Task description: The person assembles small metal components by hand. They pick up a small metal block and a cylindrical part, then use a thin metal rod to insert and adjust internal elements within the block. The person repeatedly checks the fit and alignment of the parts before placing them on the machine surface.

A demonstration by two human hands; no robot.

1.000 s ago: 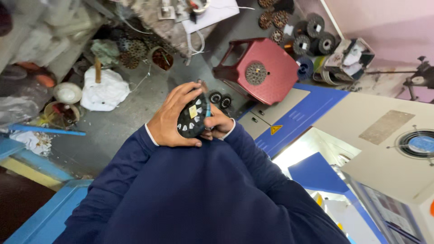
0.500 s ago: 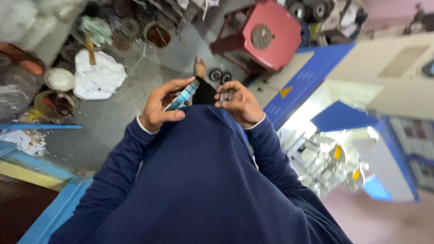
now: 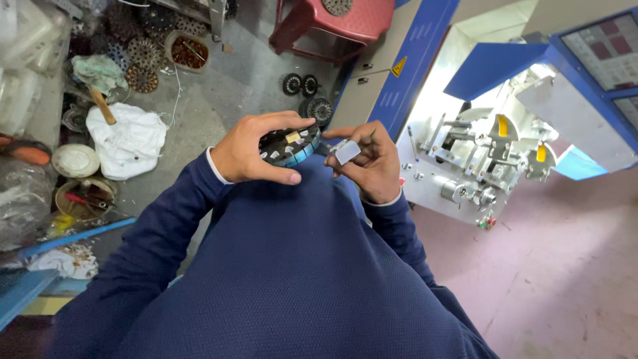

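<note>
One round black slotted disc [image 3: 290, 145] with a blue rim, pale inserts.

The lower half of the round slotted part [image 3: 290, 146] is covered by the left hand [image 3: 249, 149]; the grey piece [image 3: 347, 151] is partly masked by right-hand fingers [image 3: 359, 136]. The red stool [image 3: 345, 20] is cut off by the top edge

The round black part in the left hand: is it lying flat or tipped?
Tipped. The round black part shows its slotted face and blue rim, gripped by the left hand.
</note>
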